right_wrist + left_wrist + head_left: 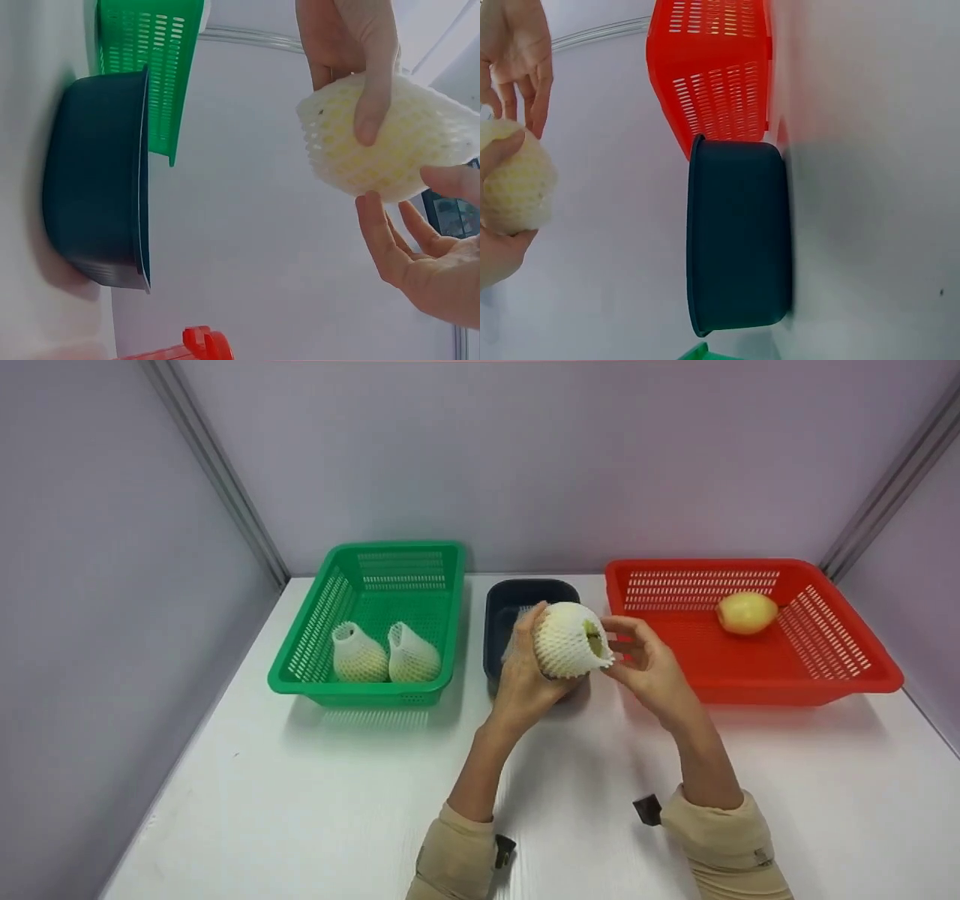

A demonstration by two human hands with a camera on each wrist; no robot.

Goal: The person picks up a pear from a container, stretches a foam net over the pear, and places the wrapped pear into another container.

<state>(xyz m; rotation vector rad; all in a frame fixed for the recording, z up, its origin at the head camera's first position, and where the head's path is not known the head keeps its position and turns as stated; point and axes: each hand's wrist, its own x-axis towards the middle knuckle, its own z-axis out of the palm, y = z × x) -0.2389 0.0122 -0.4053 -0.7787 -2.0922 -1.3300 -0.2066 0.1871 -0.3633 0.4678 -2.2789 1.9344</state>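
Note:
A yellow-green fruit in a white foam net sleeve (562, 641) is held above the dark blue bin. My left hand (525, 679) grips it from the left, thumb and fingers around the net, also plain in the right wrist view. The sleeve's open end faces right and shows the fruit's stem area. My right hand (649, 667) is beside that end, fingers loosely bent, fingertips (369, 201) at the net. In the left wrist view the right hand (521, 52) has its fingers fairly straight toward the netted fruit (521, 184).
On the left, a green basket (300, 687) holds two netted fruits (360, 656). The dark blue bin (495, 619) stands behind my hands, with part of its inside hidden. A bare yellow fruit (747, 613) lies in the red basket (787, 687) at right.

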